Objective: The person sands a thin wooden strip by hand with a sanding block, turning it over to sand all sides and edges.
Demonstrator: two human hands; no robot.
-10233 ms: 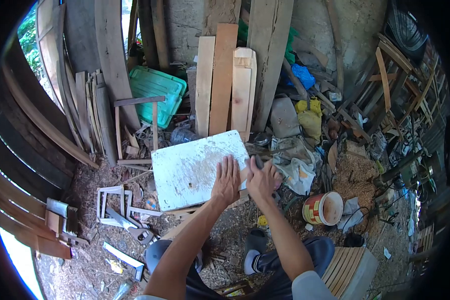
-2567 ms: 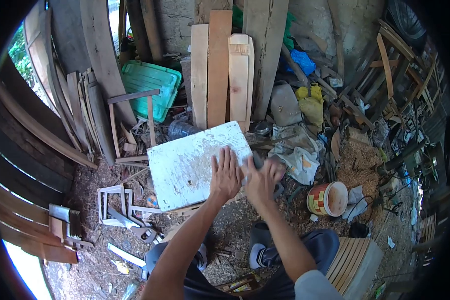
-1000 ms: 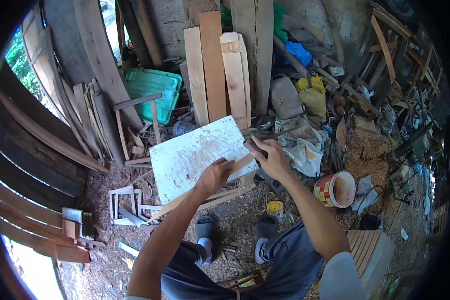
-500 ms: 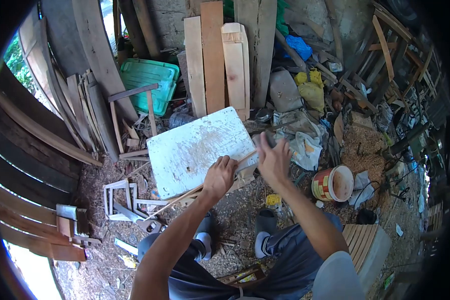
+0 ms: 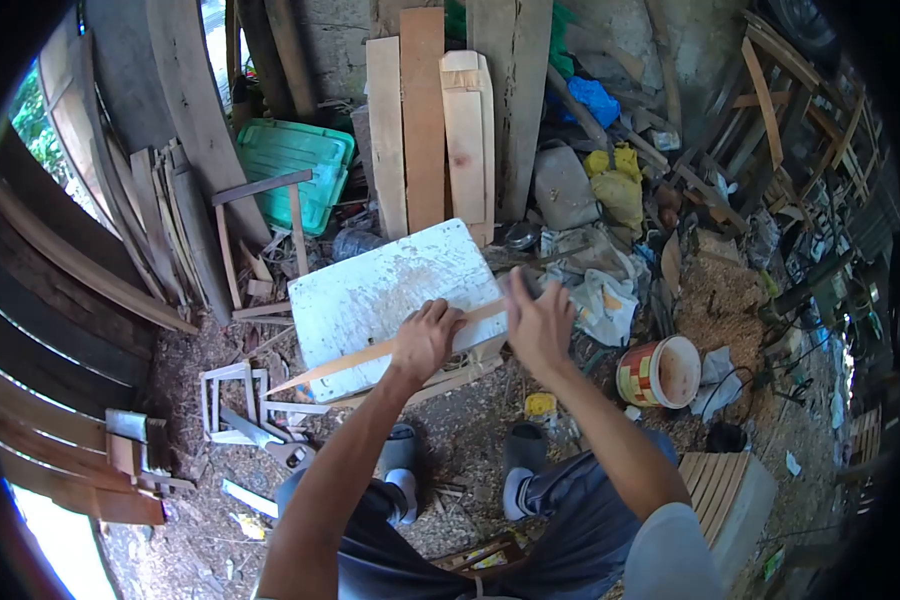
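Observation:
A thin, pale wooden strip (image 5: 355,359) lies slantwise across the white, paint-worn board (image 5: 370,290), its pointed left end sticking out past the board. My left hand (image 5: 425,338) is closed round the strip near the board's front edge. At the strip's right end, my right hand (image 5: 542,325) is closed with its thumb side up, around a small dark piece. That piece is mostly covered by the fingers, and I cannot make out its kind.
A handsaw (image 5: 270,440) and a small wooden frame (image 5: 232,400) lie on the shaving-covered ground at left. To the right stands a bucket (image 5: 660,372) beside a slatted stool (image 5: 712,490). Planks (image 5: 423,120) and a green plastic lid (image 5: 295,170) lean at the back.
The strip has turned from its narrow edge to show its broad face and now lies higher over the board. My left hand has shifted slightly left; my right hand remains at the right end.

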